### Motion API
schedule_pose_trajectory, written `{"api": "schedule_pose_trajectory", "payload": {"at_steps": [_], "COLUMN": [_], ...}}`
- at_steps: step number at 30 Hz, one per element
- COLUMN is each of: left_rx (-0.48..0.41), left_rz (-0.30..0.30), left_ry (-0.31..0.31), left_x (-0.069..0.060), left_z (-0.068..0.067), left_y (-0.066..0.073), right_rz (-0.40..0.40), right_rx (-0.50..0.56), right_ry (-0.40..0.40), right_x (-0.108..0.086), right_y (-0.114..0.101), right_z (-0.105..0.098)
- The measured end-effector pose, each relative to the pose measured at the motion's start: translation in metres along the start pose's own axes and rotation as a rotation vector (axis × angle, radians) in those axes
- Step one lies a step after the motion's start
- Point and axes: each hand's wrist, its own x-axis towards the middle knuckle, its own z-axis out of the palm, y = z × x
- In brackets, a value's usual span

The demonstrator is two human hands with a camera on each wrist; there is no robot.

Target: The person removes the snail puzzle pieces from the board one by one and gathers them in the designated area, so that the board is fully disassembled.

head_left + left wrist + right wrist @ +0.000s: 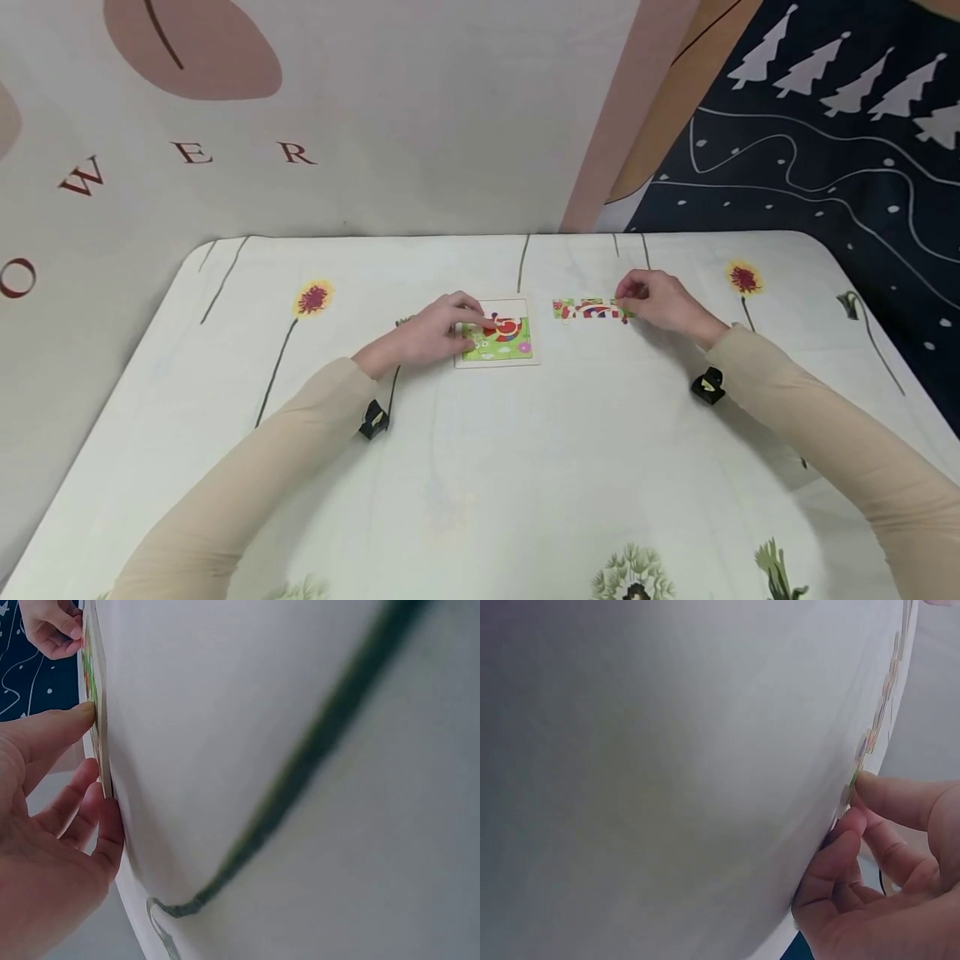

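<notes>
In the head view a square puzzle board (pixel 498 362) with a pale frame lies on the table; a red figure on green shows in it. My left hand (pixel 438 329) rests at its left side, fingers spread and partly straight, some touching the board (pixel 103 742) in the left wrist view. To the right lies a row of joined puzzle pieces (pixel 588 309), red, white and green, apart from the board. My right hand (pixel 660 302) pinches the piece at the row's right end between thumb and fingers; in the right wrist view the thumb (pixel 892 796) lies on that end.
A white cloth with printed flowers covers the table (pixel 525 467). Behind the table hangs a pale cloth with letters (pixel 420 125), and at the right a dark cloth with white trees (pixel 810 158). A small black device (pixel 708 386) sits at each wrist.
</notes>
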Motion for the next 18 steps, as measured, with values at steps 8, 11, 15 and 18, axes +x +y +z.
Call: {"api": "schedule_pose_trajectory", "payload": {"at_steps": [8, 11, 15, 18], "left_rx": [-0.001, 0.000, 0.008, 0.010], "left_rz": [-0.012, -0.026, -0.026, -0.013], "left_ry": [-0.002, -0.009, -0.013, -0.014], "left_x": [0.0000, -0.0004, -0.0006, -0.0001], "left_z": [-0.0007, -0.0010, -0.0009, -0.0008], "left_y": [0.0007, 0.0016, 0.0016, 0.0011], "right_rz": [-0.038, -0.044, -0.051, -0.043], "right_rx": [0.018, 0.023, 0.028, 0.028], "right_ry": [-0.006, -0.011, -0.017, -0.017], "right_x": [0.0019, 0.0022, 0.0024, 0.0017], "right_y": [0.0029, 0.0026, 0.0028, 0.0028], "right_z": [-0.0004, 0.0001, 0.0002, -0.0008]}}
